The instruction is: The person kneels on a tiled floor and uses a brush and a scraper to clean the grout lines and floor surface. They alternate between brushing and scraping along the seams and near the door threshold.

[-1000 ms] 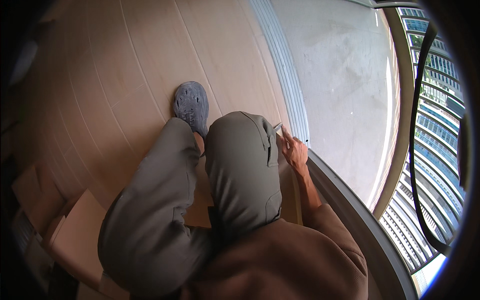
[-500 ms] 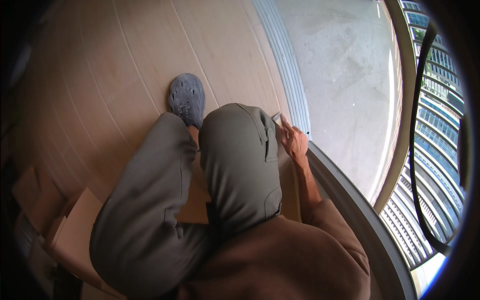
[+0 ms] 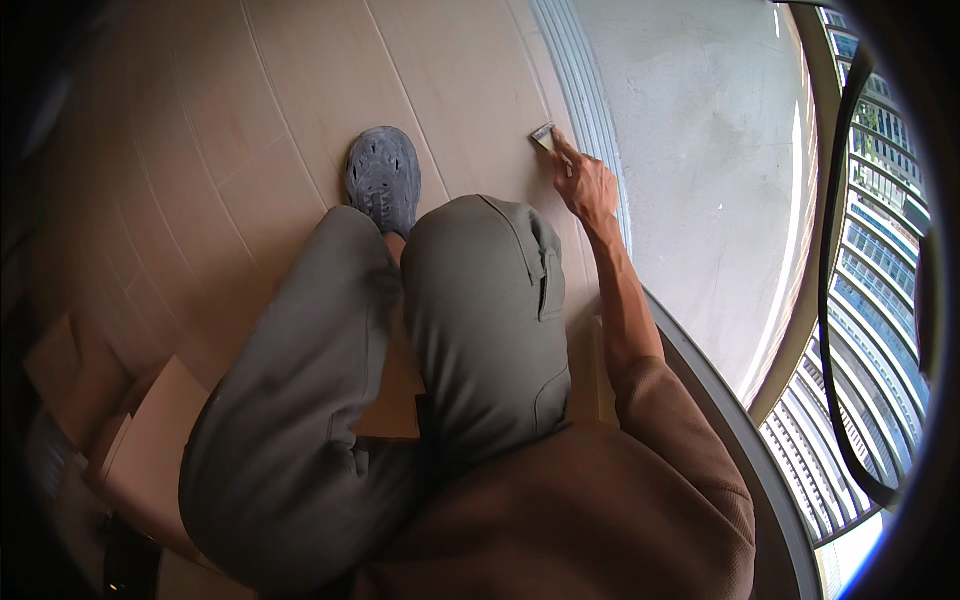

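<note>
Head view: the only view supplied.
Right hand (image 3: 588, 188): fingers pinched on a small flat tool (image 3: 542, 137), index finger extended along it.
Left hand: out of view; grip cannot be told.
Flat tool: at floor level beside the ribbed metal track (image 3: 588, 90), beyond the right knee (image 3: 485, 260); whether its edge touches the floor (image 3: 470, 90) cannot be told.
Track risk: the tool's edge could catch on the ribs if the hand strays sideways.
Grip risk: a fingertip pinch could let the tool twist, should its edge snag on a floor joint.
Knee risk: with the arm drawn back, the knee could hide the tool or block the wrist.
Count: flat tool, one; right hand, one; knees, two; shoe (image 3: 383, 175), one visible; ribbed track, one; black cord (image 3: 827, 250), one.
</note>
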The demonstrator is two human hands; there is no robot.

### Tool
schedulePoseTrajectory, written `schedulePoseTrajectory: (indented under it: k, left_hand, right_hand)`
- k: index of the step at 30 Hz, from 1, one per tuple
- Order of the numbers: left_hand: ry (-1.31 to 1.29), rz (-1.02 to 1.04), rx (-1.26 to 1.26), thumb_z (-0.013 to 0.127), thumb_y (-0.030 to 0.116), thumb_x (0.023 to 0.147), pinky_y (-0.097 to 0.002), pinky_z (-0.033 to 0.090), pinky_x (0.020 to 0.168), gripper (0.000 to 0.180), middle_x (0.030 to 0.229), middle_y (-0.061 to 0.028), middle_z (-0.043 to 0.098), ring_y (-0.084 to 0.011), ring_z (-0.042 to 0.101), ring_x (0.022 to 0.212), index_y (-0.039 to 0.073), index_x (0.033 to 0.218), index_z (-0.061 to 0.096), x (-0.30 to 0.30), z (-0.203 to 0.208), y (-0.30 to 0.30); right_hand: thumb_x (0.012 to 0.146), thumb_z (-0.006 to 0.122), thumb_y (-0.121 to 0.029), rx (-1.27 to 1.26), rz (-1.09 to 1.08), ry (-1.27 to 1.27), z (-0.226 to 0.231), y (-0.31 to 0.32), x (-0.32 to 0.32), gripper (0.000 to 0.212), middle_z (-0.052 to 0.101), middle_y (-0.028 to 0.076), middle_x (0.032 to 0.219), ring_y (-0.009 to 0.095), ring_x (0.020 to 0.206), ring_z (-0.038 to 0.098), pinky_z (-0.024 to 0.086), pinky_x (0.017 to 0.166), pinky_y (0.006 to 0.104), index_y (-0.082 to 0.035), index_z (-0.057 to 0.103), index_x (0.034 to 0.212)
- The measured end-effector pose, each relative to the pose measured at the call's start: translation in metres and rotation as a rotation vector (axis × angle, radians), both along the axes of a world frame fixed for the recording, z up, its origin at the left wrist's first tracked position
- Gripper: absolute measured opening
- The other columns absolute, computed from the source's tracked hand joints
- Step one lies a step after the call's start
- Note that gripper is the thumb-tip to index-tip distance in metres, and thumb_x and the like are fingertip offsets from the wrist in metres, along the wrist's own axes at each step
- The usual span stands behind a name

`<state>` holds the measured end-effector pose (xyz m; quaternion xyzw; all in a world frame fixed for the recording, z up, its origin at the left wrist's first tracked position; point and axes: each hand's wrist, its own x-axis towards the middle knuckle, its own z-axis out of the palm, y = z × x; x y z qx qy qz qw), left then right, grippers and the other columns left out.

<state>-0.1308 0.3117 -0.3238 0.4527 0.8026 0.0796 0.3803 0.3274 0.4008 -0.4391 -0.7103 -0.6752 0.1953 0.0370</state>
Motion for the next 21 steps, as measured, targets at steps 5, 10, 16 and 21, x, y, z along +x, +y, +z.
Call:
schedulePoseTrajectory:
  k: [5,10,16,21]
  left_hand:
    - [-0.007,0.022,0.005,0.068,0.034,0.103,-0.0359,0.041,0.058,0.044,0.061,-0.0097,0.054,-0.0193,0.046,0.058,-0.003,0.079,0.064,-0.002,-0.001,0.002]
    - [-0.007,0.012,-0.008,0.068,0.034,0.103,-0.0356,0.040,0.058,0.044,0.061,-0.0093,0.054,-0.0186,0.046,0.058,-0.003,0.079,0.064,-0.004,-0.001,0.009]
    - [-0.003,-0.019,-0.001,0.068,0.034,0.103,-0.0353,0.040,0.058,0.044,0.061,-0.0087,0.054,-0.0179,0.046,0.058,-0.003,0.080,0.064,-0.009,-0.001,0.026]
    - [0.005,-0.049,-0.010,0.068,0.034,0.103,-0.0350,0.040,0.058,0.044,0.061,-0.0082,0.054,-0.0172,0.046,0.059,-0.003,0.080,0.065,-0.008,0.000,0.036]
  right_hand:
    - [0.101,0.064,-0.041,-0.247,-0.018,-0.121,0.010,-0.035,0.016,0.044,0.072,0.017,0.077,0.035,0.064,0.071,0.054,0.061,0.0470,-0.033,0.064,0.144]
    - [0.101,0.064,-0.038,-0.200,0.031,-0.124,0.009,-0.055,0.023,0.045,0.073,0.019,0.080,0.036,0.066,0.071,0.055,0.062,0.0465,-0.032,0.063,0.146]
    - [0.101,0.062,-0.043,-0.227,-0.031,-0.063,0.010,-0.050,0.024,0.048,0.071,0.017,0.080,0.037,0.070,0.071,0.055,0.063,0.0490,-0.037,0.058,0.148]
    - [0.101,0.063,-0.043,-0.342,0.097,-0.120,0.011,-0.022,0.024,0.050,0.071,0.017,0.080,0.036,0.068,0.071,0.056,0.061,0.0473,-0.037,0.057,0.150]
